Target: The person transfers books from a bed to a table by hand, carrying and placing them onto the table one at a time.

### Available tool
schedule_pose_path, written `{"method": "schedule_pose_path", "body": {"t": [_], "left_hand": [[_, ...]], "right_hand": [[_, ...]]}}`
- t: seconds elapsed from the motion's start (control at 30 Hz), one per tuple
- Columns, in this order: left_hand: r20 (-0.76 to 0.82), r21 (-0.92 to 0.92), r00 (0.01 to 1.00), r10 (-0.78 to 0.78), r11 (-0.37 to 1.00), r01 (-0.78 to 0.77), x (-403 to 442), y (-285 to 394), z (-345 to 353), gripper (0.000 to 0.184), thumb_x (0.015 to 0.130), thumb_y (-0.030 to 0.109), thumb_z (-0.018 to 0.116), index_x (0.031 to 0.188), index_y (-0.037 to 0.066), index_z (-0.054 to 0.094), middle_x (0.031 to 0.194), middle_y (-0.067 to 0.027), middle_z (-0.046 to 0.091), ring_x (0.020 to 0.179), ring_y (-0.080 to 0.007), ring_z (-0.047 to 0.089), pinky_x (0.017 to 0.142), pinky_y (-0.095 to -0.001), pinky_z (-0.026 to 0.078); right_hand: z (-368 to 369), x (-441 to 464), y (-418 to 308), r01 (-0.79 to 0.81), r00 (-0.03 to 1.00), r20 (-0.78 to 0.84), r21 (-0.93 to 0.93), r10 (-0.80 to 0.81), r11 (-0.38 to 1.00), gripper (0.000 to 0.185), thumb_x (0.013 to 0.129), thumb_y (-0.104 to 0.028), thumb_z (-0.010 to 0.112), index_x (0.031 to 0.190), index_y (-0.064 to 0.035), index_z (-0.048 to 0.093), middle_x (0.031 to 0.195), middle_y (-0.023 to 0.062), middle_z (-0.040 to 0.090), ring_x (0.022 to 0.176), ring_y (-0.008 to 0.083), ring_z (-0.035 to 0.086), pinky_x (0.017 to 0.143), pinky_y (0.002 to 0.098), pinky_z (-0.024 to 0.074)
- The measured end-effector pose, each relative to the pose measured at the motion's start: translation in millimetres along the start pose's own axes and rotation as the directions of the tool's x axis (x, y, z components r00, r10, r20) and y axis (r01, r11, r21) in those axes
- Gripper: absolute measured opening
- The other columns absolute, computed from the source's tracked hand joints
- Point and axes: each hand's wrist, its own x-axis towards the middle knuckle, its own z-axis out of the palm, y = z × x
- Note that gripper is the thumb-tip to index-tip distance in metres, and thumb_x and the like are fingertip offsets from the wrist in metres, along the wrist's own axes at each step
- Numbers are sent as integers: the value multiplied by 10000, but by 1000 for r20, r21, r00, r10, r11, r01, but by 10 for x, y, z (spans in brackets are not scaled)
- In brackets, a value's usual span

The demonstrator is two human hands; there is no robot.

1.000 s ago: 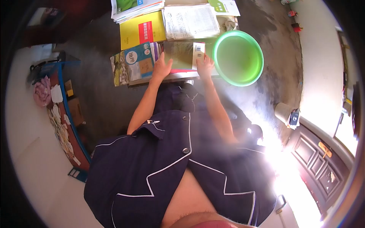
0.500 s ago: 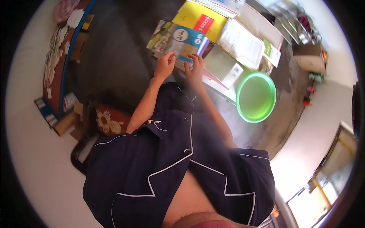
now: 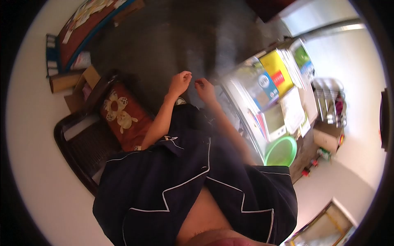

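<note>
Books (image 3: 256, 80) lie to the right of both hands, on a white table (image 3: 241, 102). One is blue and gray, and past it from the hands is a yellow book (image 3: 271, 65). Papers (image 3: 292, 108) lie on the table too — farther off than the blue book. A green tub (image 3: 281, 151) is down to the right of the hands, by the table's near end.

The left hand (image 3: 179, 83) and the right hand (image 3: 204, 91) are up in the air, close but not touching. Their fingers are bent in, and I cannot tell if they pinch anything. Dark floor (image 3: 197, 45) shows past them. Left of the hands is a dark chair (image 3: 88, 141) with a red cushion (image 3: 139, 112) — it has bears on it.
</note>
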Motion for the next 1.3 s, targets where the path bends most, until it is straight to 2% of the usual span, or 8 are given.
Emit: {"method": "schedule_pose_path", "body": {"t": [0.07, 0.17, 0.4, 0.5, 0.57, 0.7, 0.9, 1.3], "left_hand": [[-80, -20, 997, -21, 1000, 20, 32, -216, -284, 274, 906, 203, 509, 1067, -7, 582, 940, -128, 669, 838, -194, 652, 740, -305, 499], [-200, -50, 978, -64, 997, 56, -48, -526, -628, 273, 907, 208, 506, 1060, -4, 587, 928, -127, 670, 838, -198, 651, 746, -307, 496], [-348, -170, 903, -250, 965, 201, 57, -923, -1277, 260, 892, 189, 511, 1037, -7, 600, 917, -120, 667, 820, -211, 644, 742, -315, 492], [-458, -219, 854, -247, 962, 161, 193, -1158, -1481, 256, 835, 216, 535, 963, 15, 628, 894, -166, 649, 858, -302, 629, 749, -357, 484], [-480, -258, 818, -317, 942, 213, 338, -1149, -1696, 259, 830, 221, 536, 960, 17, 630, 907, -165, 647, 868, -308, 624, 756, -360, 482], [-518, -245, 774, -363, 931, 272, 807, -1298, -2074, 266, 820, 233, 535, 955, 26, 635, 944, -164, 639, 898, -318, 612, 764, -370, 477], [-513, -268, 733, -447, 895, 358, 1757, -1429, -2737, 276, 839, 247, 519, 951, 23, 634, 903, -153, 650, 863, -290, 629, 736, -364, 479], [-534, -523, 679, -504, 828, 203, 2957, -1654, -3570, 262, 849, 200, 525, 963, -13, 627, 791, -106, 667, 731, -192, 643, 679, -306, 485]], "right_hand": [[276, 152, -36, 43, 992, 119, -84, -33, 996, 203, 847, -128, 567, 989, 15, 588, 843, 128, 667, 778, 191, 655, 680, 301, 501], [675, 362, -102, 30, 976, 218, -82, -12, 996, 178, 821, -153, 585, 910, -1, 608, 827, 164, 653, 786, 290, 646, 687, 345, 495], [1301, 995, -311, 44, 856, 516, -127, 28, 991, 208, 820, -171, 588, 947, -9, 616, 820, 137, 659, 743, 232, 645, 669, 332, 491], [1677, 1403, -122, -9, 834, 551, -26, 22, 1000, 216, 831, -175, 581, 965, -10, 615, 821, 117, 663, 729, 205, 640, 659, 323, 490], [1812, 1649, -500, 46, 800, 597, -149, 53, 988, 220, 841, -175, 571, 982, -10, 608, 827, 102, 666, 716, 192, 637, 653, 312, 492], [2280, 2335, -479, -4, 747, 664, -20, 16, 1000, 232, 842, -191, 574, 984, -10, 601, 834, 99, 668, 711, 182, 638, 647, 304, 494], [2665, 3497, -1090, 214, 677, 736, -155, -32, 965, 233, 833, -189, 573, 963, 3, 595, 829, 105, 664, 724, 180, 641, 657, 303, 494], [3439, 4856, -1295, -91, 571, 804, -140, 167, 986, 202, 896, -135, 494, 984, 30, 570, 863, 100, 656, 743, 174, 640, 623, 265, 487]]}}
